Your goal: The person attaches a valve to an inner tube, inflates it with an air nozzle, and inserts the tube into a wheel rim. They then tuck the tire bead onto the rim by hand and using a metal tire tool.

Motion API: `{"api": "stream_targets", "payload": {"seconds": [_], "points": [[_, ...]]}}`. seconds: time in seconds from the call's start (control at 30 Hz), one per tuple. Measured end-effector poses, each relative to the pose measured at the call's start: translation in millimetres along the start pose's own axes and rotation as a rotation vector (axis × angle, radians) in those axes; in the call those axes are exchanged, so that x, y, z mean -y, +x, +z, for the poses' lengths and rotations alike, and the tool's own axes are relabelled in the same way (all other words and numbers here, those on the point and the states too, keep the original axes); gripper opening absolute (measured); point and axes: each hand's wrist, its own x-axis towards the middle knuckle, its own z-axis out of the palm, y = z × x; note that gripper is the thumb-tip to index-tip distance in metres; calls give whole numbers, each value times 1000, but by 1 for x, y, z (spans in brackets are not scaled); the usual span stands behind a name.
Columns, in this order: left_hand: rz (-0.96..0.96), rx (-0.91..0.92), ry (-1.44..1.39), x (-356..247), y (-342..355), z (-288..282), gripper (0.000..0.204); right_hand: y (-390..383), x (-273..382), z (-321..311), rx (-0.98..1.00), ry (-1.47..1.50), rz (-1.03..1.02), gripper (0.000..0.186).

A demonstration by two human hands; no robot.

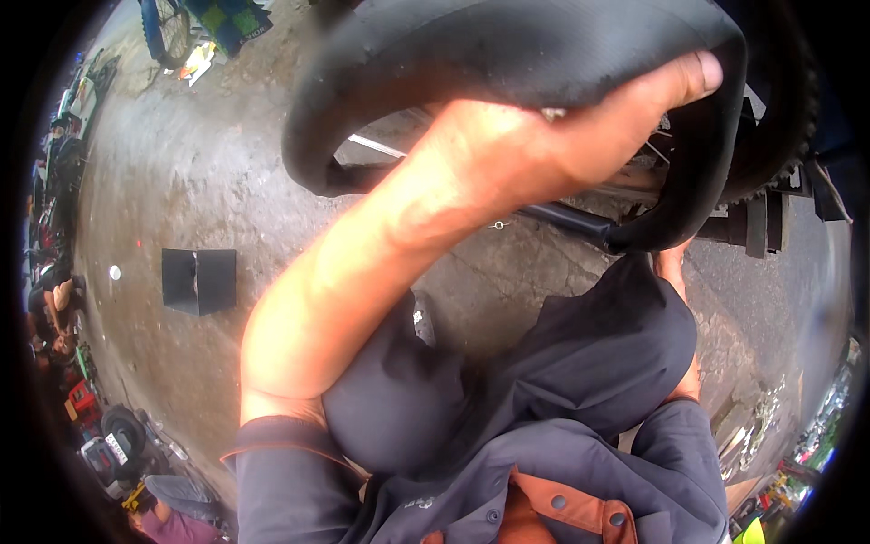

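A black, inflated inner tube (535, 54) is looped close in front of me across the upper middle. My left hand (553, 145) reaches up from the lower left and grips it; the thumb lies along the rubber at the right, while the fingers are hidden behind the tube. Below the tube's lower right bend, beside my right knee, only the wrist edge of my right hand (671, 263) shows; its fingers are out of sight. Behind the loop is a wheel with a knobbly tyre (802, 127), mostly covered. A dark cylindrical bar (571, 223) runs under the tube.
On the concrete floor to the left lies a black, folded square piece (199, 282). A small wheel (169, 34) and a green-blue checked bag (231, 25) stand at the far left. Other people (56, 304) and a parked vehicle (118, 449) line the left rim.
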Motion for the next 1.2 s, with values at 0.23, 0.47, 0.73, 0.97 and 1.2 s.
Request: {"api": "stream_targets", "payload": {"seconds": [0.23, 0.47, 0.73, 0.97, 1.2], "points": [[276, -121, 430, 14, 7, -6, 15, 20, 7, -16, -29, -224, -146, 75], [-239, -181, -449, 39, 20, 6, 31, 2, -16, -21, 88, -142, 183, 70], [-276, -139, -540, 52, 42, 6, 29, 35, 207, -14, 1, -478, -997, 55], [-226, -99, -605, 33, 80, 27, 17, 82, 325, 72, 189, -797, -1210, 72], [-144, -244, -639, 44, 98, 48, 20, 92, 355, 61, 390, -842, -1441, 30]]}}
